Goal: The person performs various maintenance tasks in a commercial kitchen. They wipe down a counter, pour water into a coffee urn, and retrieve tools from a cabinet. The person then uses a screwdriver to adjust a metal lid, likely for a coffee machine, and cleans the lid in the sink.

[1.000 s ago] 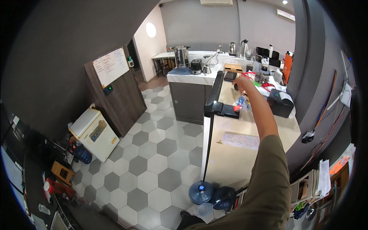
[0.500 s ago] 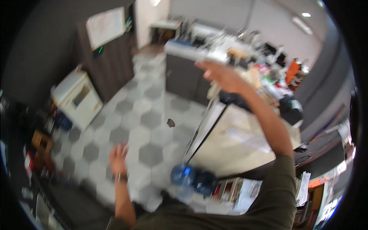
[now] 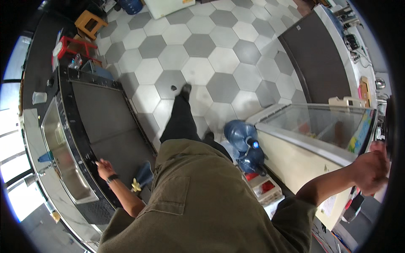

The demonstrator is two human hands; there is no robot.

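My left hand [image 3: 105, 169] has its fingers apart beside the black counter edge, near a steel sink [image 3: 65, 160]. My right hand [image 3: 371, 168] is curled closed at the far right, over the end of a cream chest freezer with a glass top [image 3: 312, 126]; whatever it holds is hidden. A small dark object [image 3: 173, 87] lies on the tiled floor just left of my foot [image 3: 185, 92]. Two blue water jugs [image 3: 238, 130] stand beside the freezer, with a crate [image 3: 263, 189] behind them.
An orange stool [image 3: 89, 24], a red stool [image 3: 71, 48] and another white appliance [image 3: 168, 6] are along the upper left. A grey cabinet with a white top [image 3: 316, 59] stands at the upper right. The tiled floor [image 3: 202, 46] lies between them.
The view has tipped down to my body and feet. My right hand has moved from over the cluttered surface to the right edge. My left hand appeared half a second ago.
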